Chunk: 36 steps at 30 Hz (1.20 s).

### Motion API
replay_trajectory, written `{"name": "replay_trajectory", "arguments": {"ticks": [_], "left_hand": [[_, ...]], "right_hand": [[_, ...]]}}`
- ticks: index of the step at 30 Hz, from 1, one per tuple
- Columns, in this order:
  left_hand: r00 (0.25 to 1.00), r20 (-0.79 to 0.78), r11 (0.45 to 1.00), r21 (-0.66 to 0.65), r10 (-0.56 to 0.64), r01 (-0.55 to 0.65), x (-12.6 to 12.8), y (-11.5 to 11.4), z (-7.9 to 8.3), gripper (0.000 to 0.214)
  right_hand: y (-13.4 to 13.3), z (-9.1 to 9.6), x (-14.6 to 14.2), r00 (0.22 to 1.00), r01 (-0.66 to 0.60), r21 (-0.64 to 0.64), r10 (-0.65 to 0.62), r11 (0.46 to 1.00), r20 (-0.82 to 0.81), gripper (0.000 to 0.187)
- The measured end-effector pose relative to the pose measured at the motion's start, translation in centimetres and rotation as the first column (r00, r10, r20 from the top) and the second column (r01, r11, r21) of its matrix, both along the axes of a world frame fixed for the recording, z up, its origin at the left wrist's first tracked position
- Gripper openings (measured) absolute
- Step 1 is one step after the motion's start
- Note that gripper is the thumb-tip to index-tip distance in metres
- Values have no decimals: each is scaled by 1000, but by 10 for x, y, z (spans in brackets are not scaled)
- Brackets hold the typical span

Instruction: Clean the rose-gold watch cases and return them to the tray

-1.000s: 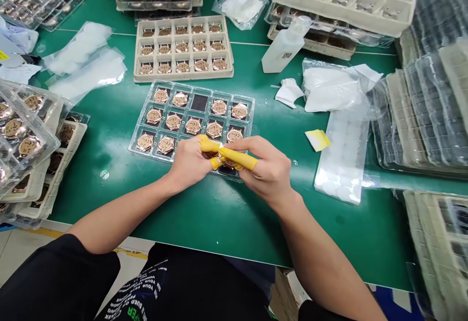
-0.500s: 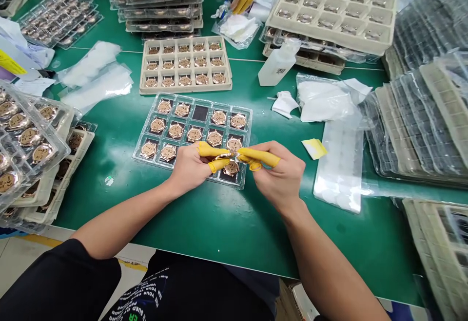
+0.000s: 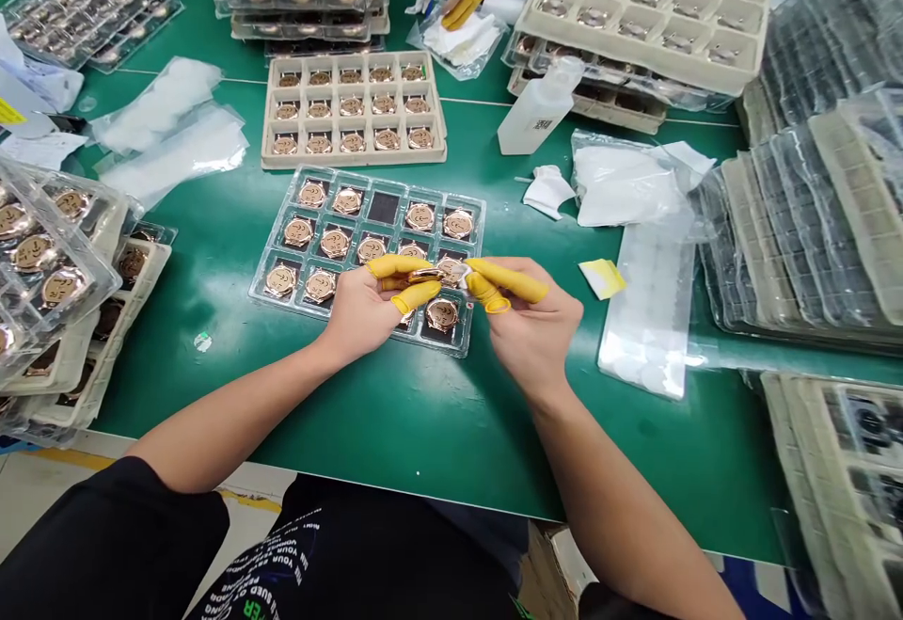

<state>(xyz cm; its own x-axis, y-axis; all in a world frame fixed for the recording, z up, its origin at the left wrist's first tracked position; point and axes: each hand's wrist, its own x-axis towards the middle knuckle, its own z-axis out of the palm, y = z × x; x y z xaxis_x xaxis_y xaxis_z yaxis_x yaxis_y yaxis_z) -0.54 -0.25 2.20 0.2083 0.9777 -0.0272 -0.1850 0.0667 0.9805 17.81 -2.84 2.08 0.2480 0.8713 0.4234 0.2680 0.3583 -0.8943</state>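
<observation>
Left hand [image 3: 363, 305] pinches a small gold part [image 3: 425, 274] above the tray [image 3: 270, 234]; right hand [image 3: 526, 324], closed on its bright end, has drawn slightly apart.

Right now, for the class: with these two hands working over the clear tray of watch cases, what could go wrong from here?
A slip seems the main risk. The small shiny piece is held only between the yellow finger cots of the left hand and right hand, directly above the clear plastic tray, so it could drop onto the rose-gold watch cases and perhaps mark them. The hands also sit very close to those cases, so a careless move might knock one.
</observation>
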Motion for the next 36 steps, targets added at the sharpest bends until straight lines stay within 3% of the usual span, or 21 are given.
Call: {"name": "replay_trajectory", "arguments": {"ticks": [3,8,12,15,17,19,20,22,24,26,28,31,34,36], "left_hand": [[998,-16,998,31,-59,60,0,-3,-2,36],[937,-349,965,255,34,60,-5,-7,-3,21],[859,-495,882,454,131,127,-9,-8,0,15],[844,-518,851,498,140,164,-9,-9,2,19],[861,-502,901,406,83,150,-7,-8,3,19],[912,-410,977,200,12,77,-5,-5,4,18],[942,-336,996,83,-2,31,-4,-3,4,23],[984,-176,994,-106,11,-30,-4,3,5,37],[999,-52,979,-204,-4,-7,-4,8,6,46],[998,26,970,-233,-63,67,-4,11,7,46],[989,26,971,-188,-145,147,-5,10,9,44],[964,-169,978,5,-207,211,-10,4,12,32],[913,-401,942,271,-79,200,-14,-2,13,16],[907,-421,922,350,-2,164,-13,-5,11,14]], "right_hand": [[-6,2,-11,998,-67,4,67,998,-16,18],[-11,6,-9,966,-89,165,45,982,254,29],[-10,8,-5,895,-151,203,46,967,445,38],[-9,8,-2,787,-160,267,-40,950,615,46],[-6,7,2,692,-132,335,-155,933,705,44],[-3,7,7,666,-37,349,-237,937,707,38],[-1,7,9,707,31,317,-245,948,664,33],[2,6,12,858,136,160,-197,978,474,21],[3,5,9,975,114,-37,-104,993,195,11],[0,5,1,1000,15,-165,-15,986,0,12],[-5,6,-9,998,-55,-180,49,982,-41,10],[-15,9,-18,989,-74,8,72,997,132,19],[-19,12,-17,917,-95,234,-6,967,399,42],[-18,12,-14,884,-97,290,-52,952,465,46]]}}
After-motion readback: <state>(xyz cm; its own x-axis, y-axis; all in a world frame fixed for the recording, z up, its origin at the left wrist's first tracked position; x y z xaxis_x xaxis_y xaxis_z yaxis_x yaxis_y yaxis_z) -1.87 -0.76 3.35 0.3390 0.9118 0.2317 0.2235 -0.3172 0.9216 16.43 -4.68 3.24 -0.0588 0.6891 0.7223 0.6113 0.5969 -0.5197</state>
